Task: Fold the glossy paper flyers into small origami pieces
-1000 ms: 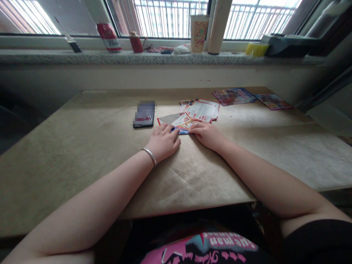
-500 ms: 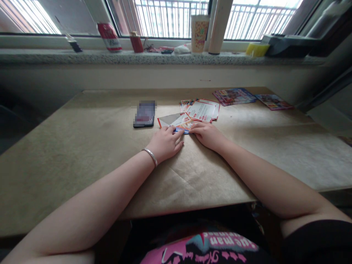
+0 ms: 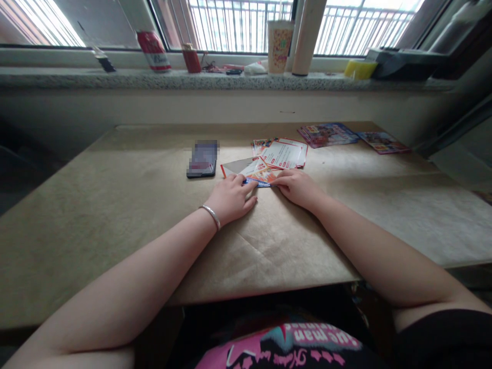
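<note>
A folded sheet of printed paper (image 3: 261,175), grey, orange and blue with a red edge, lies on the table between my hands. My left hand (image 3: 232,197), with a silver bangle at the wrist, rests over its near left part; the fingers are stretched out and apart, pressing on it. At the near right edge, my right hand (image 3: 298,187) has its thumb and fingers pressed together along the blue fold. Just behind lie loose printed sheets (image 3: 286,152), white with red borders on top. What lies under my fingertips is hidden.
A phone (image 3: 202,160) lies left of the paper on the brown-covered table (image 3: 115,215). Colourful leaflets (image 3: 328,134) are stacked at the back right, with another leaflet (image 3: 383,142) beside them. On the windowsill stand a red-and-white can (image 3: 154,51), a patterned cup (image 3: 279,47) and a yellow object (image 3: 359,69).
My right hand has slid a little to the right along the near fold, uncovering more of the blue strip. My left hand stays nearly where it was.
</note>
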`<state>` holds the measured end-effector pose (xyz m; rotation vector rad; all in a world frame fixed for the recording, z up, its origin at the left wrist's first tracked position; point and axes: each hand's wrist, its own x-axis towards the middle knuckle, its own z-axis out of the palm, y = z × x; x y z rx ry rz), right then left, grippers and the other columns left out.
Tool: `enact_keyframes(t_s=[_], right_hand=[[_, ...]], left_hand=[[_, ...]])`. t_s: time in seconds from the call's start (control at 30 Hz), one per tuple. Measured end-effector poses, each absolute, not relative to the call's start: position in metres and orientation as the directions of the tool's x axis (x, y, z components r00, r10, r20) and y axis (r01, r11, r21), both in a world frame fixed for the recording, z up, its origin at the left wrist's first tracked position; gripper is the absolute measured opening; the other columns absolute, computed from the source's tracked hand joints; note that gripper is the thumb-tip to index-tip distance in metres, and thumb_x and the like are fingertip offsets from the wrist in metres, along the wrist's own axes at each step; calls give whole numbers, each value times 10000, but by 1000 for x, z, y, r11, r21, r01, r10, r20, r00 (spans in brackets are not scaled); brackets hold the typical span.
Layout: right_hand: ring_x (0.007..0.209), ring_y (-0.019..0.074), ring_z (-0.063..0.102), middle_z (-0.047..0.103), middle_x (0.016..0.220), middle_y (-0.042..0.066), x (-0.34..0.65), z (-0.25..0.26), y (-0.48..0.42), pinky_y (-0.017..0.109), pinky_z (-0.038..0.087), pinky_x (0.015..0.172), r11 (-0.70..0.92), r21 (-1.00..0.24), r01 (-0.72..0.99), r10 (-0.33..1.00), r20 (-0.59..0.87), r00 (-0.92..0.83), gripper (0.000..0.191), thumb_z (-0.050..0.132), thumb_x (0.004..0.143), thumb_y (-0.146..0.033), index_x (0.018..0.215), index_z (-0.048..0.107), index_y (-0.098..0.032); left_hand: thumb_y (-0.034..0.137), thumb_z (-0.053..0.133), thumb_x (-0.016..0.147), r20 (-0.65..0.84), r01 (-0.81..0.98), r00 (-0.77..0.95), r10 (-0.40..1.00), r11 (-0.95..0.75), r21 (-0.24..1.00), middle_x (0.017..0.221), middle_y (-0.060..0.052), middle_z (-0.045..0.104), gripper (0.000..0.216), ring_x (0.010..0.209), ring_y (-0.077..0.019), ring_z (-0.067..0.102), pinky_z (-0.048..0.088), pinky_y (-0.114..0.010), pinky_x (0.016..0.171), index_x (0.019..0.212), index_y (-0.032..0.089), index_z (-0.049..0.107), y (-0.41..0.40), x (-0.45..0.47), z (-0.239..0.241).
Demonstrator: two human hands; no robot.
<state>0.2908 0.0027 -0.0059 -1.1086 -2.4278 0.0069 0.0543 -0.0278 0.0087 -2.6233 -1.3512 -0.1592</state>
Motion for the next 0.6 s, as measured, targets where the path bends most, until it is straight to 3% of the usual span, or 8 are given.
enact_keyframes(t_s=[0.4, 0.6], right_hand=[[875, 197, 644, 718, 926, 65, 289, -5, 1, 325, 489, 850, 649, -166, 743, 734, 394, -553, 316, 526, 855, -109, 986, 783, -238], [925, 215, 646, 726, 982, 62, 289, -3, -2, 343, 490, 862, 625, -142, 768, 749, 387, -538, 299, 533, 861, -137, 989, 781, -245]], left_hand=[[460, 425, 947, 178, 803, 595, 784, -573, -162, 1212, -159, 578, 474, 1079, -302, 536, 437, -427, 937, 1328, 211, 558, -28, 56, 9], [469, 433, 941, 157, 811, 582, 798, -558, -176, 1222, -161, 572, 509, 1081, -324, 543, 442, -441, 911, 1412, 285, 493, -29, 59, 10]])
